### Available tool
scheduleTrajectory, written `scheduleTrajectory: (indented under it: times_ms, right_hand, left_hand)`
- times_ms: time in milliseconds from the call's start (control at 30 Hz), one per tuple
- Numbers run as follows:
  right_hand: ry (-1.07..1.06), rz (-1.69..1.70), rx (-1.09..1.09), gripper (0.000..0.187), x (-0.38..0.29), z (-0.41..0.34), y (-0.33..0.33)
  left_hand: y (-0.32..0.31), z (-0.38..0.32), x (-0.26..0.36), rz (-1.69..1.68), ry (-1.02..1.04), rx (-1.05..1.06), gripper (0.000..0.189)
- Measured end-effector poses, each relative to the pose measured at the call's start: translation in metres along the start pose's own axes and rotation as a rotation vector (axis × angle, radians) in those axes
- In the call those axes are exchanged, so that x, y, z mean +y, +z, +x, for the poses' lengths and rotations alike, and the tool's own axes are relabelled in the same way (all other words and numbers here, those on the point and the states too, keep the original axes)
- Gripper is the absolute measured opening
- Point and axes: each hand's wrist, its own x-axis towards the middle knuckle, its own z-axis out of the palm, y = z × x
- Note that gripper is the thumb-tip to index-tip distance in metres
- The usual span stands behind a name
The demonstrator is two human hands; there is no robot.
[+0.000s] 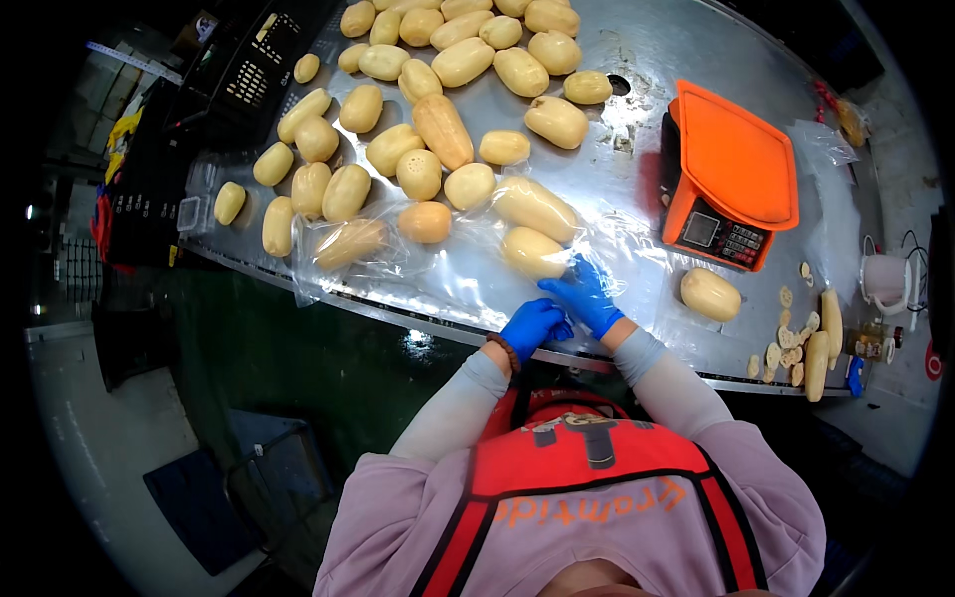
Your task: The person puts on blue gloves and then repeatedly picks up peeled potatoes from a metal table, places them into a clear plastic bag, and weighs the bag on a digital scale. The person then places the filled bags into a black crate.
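My right hand point(589, 296), in a blue glove, lies at a clear plastic bag with its thumb stretched to the left. Film glare hides whether its fingers pinch the bag. Just beyond the thumb is a peeled lotus root segment point(533, 254), and a longer lotus root segment point(536, 208) lies behind it, both under clear film. My left hand point(533, 327), also blue-gloved, is close beside the right one above the table's front edge. Its fingers are curled, and I cannot see whether they hold film. Further left, a clear plastic bag point(406, 261) lies around a lotus root segment point(351, 244).
Several peeled lotus roots point(462, 62) cover the far steel table point(634, 45). An orange scale point(735, 157) stands right, with one lotus root segment point(710, 294) before it. Cut slices point(787, 351) lie at the right front. A black crate point(250, 74) is at the left.
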Motion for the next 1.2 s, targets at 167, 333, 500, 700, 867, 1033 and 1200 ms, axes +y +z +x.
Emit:
scheduleTrajectory:
  times_ms: [167, 333, 500, 700, 867, 1033, 1200]
  right_hand:
    - [-0.24, -0.201, -0.083, 0.052, 0.024, 0.012, -0.013]
    - [-0.158, -0.273, -0.005, 0.049, 0.008, 0.007, -0.004]
    - [-0.195, -0.265, 0.025, 0.059, 0.012, 0.007, -0.003]
    - [-0.226, -0.264, 0.042, 0.067, -0.002, 0.017, 0.001]
    - [-0.262, 0.034, 0.131, 0.051, -0.016, 0.02, 0.014]
    - [-0.214, -0.119, 0.096, 0.06, -0.002, 0.017, 0.006]
    - [-0.21, 0.097, 0.053, 0.065, 0.008, 0.017, 0.002]
  left_hand:
    - [0.001, 0.001, 0.005, -0.011, -0.062, -0.012, 0.024]
    - [0.0, 0.004, 0.005, 0.074, -0.005, -0.048, 0.022]
    - [-0.004, 0.0, 0.01, 0.086, -0.015, -0.075, 0.021]
    - [-0.043, -0.023, 0.068, 0.531, 0.415, 0.429, 0.025]
    - [-0.071, 0.033, 0.114, 0.941, 0.883, 0.783, 0.042]
    - [-0.055, 0.039, 0.118, 0.533, 0.538, 0.7, 0.043]
    - [-0.061, 0.051, 0.1, 0.48, 0.559, 0.677, 0.034]
